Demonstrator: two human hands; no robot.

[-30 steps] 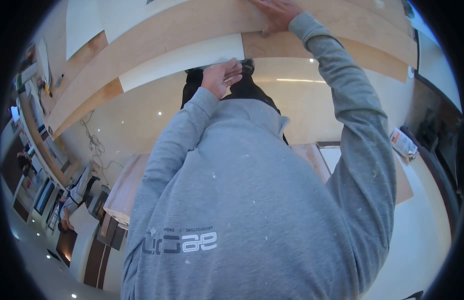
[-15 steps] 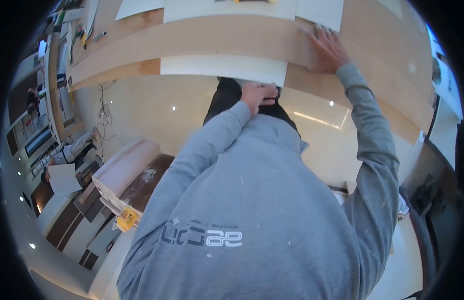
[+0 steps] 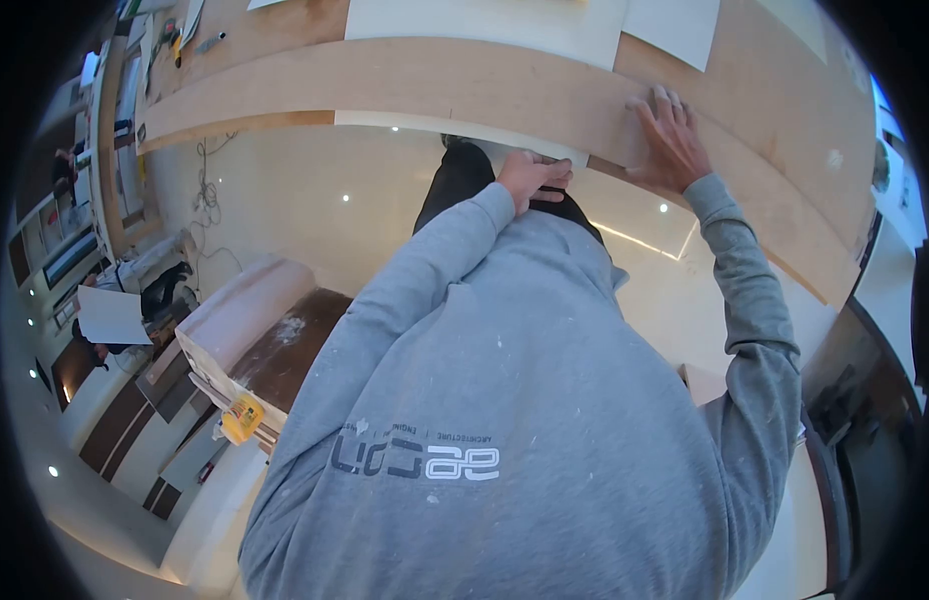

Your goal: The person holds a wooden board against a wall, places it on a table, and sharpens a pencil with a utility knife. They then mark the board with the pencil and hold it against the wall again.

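A long tan board [image 3: 435, 72] lies across the table, with a thin white strip [image 3: 465, 133] showing along its near edge. Flat on the board at the right, my right hand [image 3: 673, 145] rests with its fingers spread. My left hand [image 3: 530, 180] is at the near edge by the right end of the white strip, its fingers stretched out and slightly apart. Whether its fingertips touch the strip is hard to see. Beyond the board lie a large white sheet [image 3: 485, 28] and a smaller white sheet [image 3: 673, 28].
Tools [image 3: 175, 42] lie at the table's far left. A cable [image 3: 207, 190] trails on the floor. To the left below stand a pale padded block [image 3: 247, 312] and a yellow object [image 3: 243, 417]. Another person [image 3: 165, 292] is farther left, near a white panel [image 3: 113, 315].
Less of the white strip shows past the tan board's near edge. The board and my right hand sit lower in view. My left hand has shifted slightly right and up.
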